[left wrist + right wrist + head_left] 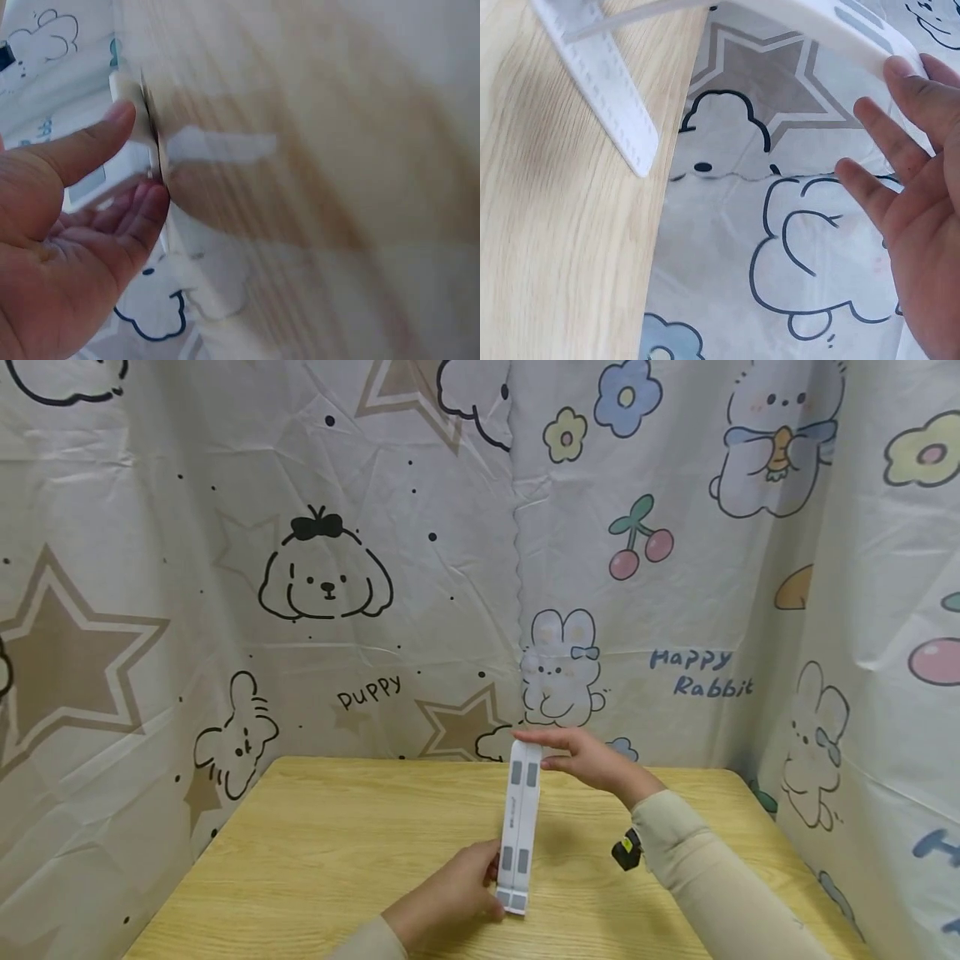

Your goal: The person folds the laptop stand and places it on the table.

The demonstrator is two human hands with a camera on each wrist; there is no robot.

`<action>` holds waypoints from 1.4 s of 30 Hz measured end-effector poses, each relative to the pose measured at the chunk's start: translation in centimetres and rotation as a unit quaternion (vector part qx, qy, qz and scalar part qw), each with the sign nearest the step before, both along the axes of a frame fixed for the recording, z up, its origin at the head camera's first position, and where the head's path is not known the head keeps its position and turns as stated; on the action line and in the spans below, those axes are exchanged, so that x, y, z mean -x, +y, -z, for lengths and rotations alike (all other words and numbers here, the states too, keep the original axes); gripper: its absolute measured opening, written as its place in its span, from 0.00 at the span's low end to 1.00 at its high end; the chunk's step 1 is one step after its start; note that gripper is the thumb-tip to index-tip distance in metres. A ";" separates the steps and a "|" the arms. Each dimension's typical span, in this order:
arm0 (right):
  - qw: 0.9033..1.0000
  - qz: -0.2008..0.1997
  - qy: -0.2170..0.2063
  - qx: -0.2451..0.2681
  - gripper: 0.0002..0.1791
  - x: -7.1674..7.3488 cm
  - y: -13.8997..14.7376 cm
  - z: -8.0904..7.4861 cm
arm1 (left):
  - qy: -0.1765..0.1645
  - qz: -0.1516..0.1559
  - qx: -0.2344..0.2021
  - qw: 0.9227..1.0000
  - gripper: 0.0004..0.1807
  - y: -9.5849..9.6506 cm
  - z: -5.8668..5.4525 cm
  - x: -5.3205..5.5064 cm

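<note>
A white folding laptop stand point(517, 827) with grey pads stands on end, leaning slightly, on the wooden table. My left hand point(453, 885) grips its lower end; in the left wrist view, the thumb and fingers lie on either side of the white stand point(129, 90) close to the tabletop. At the upper end, my right hand point(592, 760) pinches the stand between thumb and index finger, while the other fingers extend free in the right wrist view. That view also shows a flat white leg point(607, 97) of the stand slanting out over the table.
The light wooden table point(360, 827) reaches back to a curtain point(450, 568) printed with cartoon animals, stars and flowers, which also hangs at both sides. Beside my right sleeve is a small black object point(627, 852) with a yellow patch, its kind unclear.
</note>
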State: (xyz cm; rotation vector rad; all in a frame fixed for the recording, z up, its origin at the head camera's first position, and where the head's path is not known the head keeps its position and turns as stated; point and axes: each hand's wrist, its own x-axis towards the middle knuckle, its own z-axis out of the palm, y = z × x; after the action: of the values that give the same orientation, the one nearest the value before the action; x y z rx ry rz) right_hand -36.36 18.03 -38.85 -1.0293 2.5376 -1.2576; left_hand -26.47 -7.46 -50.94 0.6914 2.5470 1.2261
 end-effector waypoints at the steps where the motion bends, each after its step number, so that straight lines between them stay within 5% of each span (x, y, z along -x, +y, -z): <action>1: 1.000 0.003 0.013 -0.007 0.31 -0.1 0.1 0.0 | 0.001 0.007 0.002 1.000 0.45 -0.1 0.0 0.2; 8: 0.998 0.011 0.052 -0.025 0.29 -0.4 1.2 -0.9 | 0.018 0.051 0.026 0.998 0.60 -0.7 -0.2 1.0; 14: 0.996 -0.014 0.070 -0.057 0.31 -0.5 1.5 -2.1 | 0.051 0.070 0.038 0.996 0.62 -0.6 0.1 0.9; 28: 0.997 -0.026 0.030 -0.064 0.32 -0.1 2.0 -2.3 | 0.036 0.076 0.023 0.996 0.60 -0.8 0.0 1.4; 34: 0.998 0.006 0.028 -0.061 0.31 -0.5 3.0 -2.4 | 0.041 0.081 0.043 0.995 0.55 -0.9 -0.4 1.9; 42: 0.999 0.012 -0.024 -0.032 0.31 -0.1 4.2 -1.9 | 0.032 0.053 0.080 0.995 0.54 -0.1 -0.6 0.8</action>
State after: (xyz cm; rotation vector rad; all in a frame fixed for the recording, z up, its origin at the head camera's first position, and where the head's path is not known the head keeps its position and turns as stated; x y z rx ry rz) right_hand -36.26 22.20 -36.98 -0.9461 2.5434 -1.1845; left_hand -27.25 -7.59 -50.31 0.8291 2.5887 0.9682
